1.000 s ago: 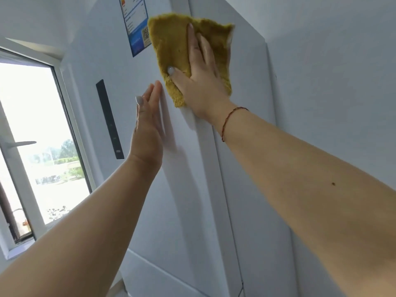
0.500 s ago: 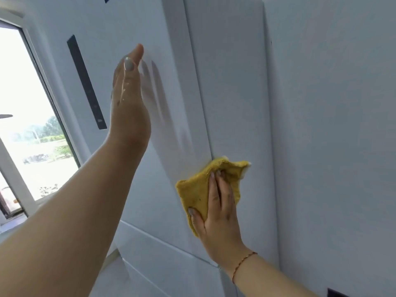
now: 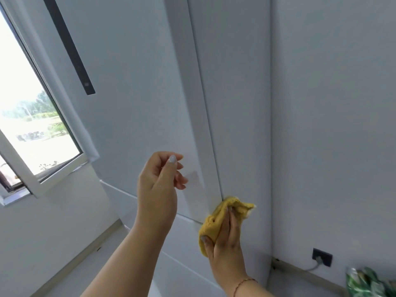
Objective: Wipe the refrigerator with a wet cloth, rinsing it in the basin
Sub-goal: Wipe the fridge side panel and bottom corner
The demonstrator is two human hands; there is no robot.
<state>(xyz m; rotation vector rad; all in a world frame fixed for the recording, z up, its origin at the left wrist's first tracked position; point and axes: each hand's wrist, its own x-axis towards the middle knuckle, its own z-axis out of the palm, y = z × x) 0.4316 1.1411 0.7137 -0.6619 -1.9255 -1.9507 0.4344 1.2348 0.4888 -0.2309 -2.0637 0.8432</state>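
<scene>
Seemingly mid-wipe, the head view shows the right hand (image 3: 227, 243) pressing the yellow cloth (image 3: 216, 219) against the refrigerator (image 3: 139, 93) door edge, its fingers (image 3: 232, 217) lying fairly straight over it. The bunched cloth runs long up-right from the thumb. The left hand (image 3: 158, 189) hangs loosely curled, holding nothing. Lower panels remain; no basin is visible.

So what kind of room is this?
Probably a room in a home, maybe a kitchen: a tall white refrigerator stands by a white-framed window, and the right hand presses a yellow cloth on it.
</scene>
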